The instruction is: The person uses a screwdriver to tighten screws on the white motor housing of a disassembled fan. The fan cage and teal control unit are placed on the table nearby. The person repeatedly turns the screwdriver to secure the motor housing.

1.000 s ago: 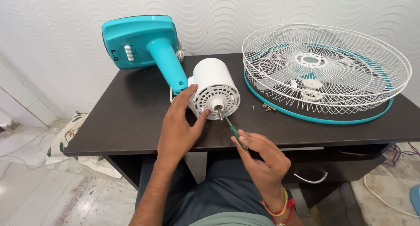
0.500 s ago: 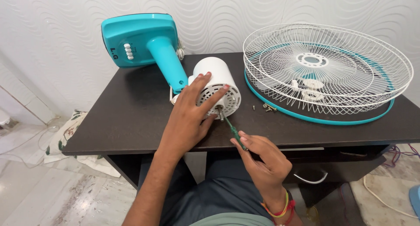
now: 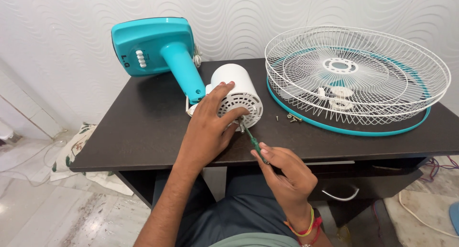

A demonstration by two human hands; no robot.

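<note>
Two hands on the job at the front edge of the dark table [image 3: 143,127]. Left hand [image 3: 210,127] is laid over the vented face of the white motor housing [image 3: 234,91], fingers [image 3: 222,91] spread, the thumb side down by the shaft near the screwdriver tip. Right hand [image 3: 287,173] sits below and to the right, fingertips pinched round the handle of the green screwdriver [image 3: 252,141], which slants up-left to the housing's front face just under the left fingers. That housing is a short white drum lying on its side, ringed with round vent holes, joined at the back to a turquoise fan stand [image 3: 167,51] tipped over against the wall. Off to the right, a few small screws [image 3: 289,117] lie just beside the white wire fan guards [image 3: 356,75], stacked, with a turquoise rim.
</note>
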